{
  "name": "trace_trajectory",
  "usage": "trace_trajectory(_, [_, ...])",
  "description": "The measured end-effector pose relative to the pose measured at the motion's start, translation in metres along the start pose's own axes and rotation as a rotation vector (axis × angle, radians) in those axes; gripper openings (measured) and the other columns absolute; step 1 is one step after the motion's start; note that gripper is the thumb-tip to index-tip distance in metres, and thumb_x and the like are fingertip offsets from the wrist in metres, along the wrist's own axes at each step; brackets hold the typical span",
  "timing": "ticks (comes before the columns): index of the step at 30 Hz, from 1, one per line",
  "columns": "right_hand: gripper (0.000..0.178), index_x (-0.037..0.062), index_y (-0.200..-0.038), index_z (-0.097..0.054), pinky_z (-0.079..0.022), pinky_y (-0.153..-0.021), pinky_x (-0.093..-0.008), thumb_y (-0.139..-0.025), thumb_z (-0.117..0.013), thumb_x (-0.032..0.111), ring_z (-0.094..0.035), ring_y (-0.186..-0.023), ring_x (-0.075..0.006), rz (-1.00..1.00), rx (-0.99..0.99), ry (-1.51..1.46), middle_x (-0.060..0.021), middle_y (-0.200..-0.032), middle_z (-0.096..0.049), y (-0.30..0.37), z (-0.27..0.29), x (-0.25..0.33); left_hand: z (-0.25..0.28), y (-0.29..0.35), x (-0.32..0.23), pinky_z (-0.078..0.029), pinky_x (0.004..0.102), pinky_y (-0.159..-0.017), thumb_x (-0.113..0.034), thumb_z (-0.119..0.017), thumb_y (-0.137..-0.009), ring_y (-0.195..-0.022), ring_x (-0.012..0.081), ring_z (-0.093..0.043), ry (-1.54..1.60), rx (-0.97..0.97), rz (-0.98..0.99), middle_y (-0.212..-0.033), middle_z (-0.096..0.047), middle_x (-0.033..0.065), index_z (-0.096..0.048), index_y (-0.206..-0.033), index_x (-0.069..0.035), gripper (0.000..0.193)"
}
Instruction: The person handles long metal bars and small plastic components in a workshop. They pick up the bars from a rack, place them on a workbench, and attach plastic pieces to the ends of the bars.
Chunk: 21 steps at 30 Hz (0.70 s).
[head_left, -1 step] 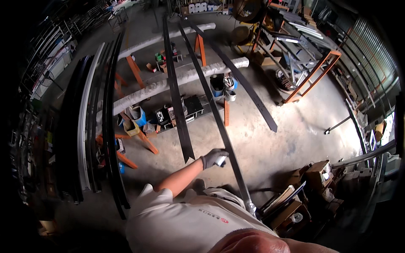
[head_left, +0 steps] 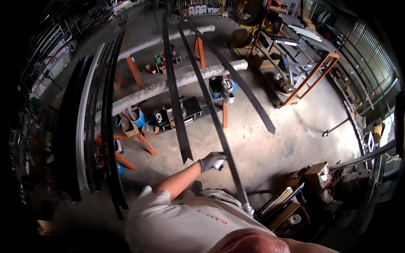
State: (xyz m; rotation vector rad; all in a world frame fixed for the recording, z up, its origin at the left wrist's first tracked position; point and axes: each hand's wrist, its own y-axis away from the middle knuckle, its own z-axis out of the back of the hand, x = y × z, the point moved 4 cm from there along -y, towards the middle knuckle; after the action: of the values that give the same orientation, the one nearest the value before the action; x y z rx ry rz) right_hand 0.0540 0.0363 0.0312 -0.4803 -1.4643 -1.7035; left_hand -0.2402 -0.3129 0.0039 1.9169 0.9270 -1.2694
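Note:
My left hand, in a dark grey glove, is closed around a small white object whose kind I cannot make out. Its fingers are right beside the left edge of a long dark metal bar, and whether they touch it is unclear. That bar runs from the far side toward my body, with silvery, crumpled material at its near end. To its left lies a second dark bar with a notched end, and a third bar is on the right. My right hand does not show.
Two wrapped white beams on orange legs carry the bars. More long profiles rest at the left. Buckets and boxes are under the beams. A metal rack stands at the back right, and cardboard boxes lie near right.
The whole view has shifted very slightly. My left hand is a touch lower beside the bar, still gripping the white object.

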Motion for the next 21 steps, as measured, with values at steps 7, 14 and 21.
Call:
trace_trajectory(7, [0.048,0.0040,-0.123,-0.065,-0.056,-0.087,-0.0348,-0.080,-0.085,0.013,-0.068,-0.096,-0.0156,-0.010,0.052,0.014,-0.0092,-0.106,-0.074,-0.030,-0.010,-0.004,-0.033,0.064,-0.017,-0.061,0.0359,-0.063,-0.021,-0.070,-0.096,-0.071,0.0179,-0.070,0.362,-0.189,0.278,-0.106,-0.070,0.0063,-0.063,-0.135,-0.004,0.043])
trace_trajectory(14, [0.045,0.0046,-0.121,-0.066,-0.056,-0.084,-0.0338,-0.082,-0.085,0.014,-0.067,-0.094,-0.0147,-0.025,0.117,0.023,-0.0082,-0.105,-0.073,-0.039,-0.036,-0.002,0.013,0.126,-0.043,-0.062,0.0358,-0.060,-0.018,-0.066,-0.096,-0.069,0.0180,-0.069,0.329,-0.377,0.254,-0.107,-0.072,0.0081,-0.062,-0.136,-0.004,0.043])
trace_trajectory(21, [0.041,0.0052,-0.119,-0.067,-0.056,-0.082,-0.0328,-0.083,-0.084,0.014,-0.067,-0.091,-0.0138,-0.049,0.106,0.040,-0.0072,-0.104,-0.073,-0.038,-0.110,0.015,0.101,0.182,-0.034,-0.061,0.0370,-0.060,-0.022,-0.065,-0.097,-0.069,0.0201,-0.069,0.463,-0.435,0.206,-0.101,-0.071,0.0083,-0.066,-0.124,-0.005,0.032])
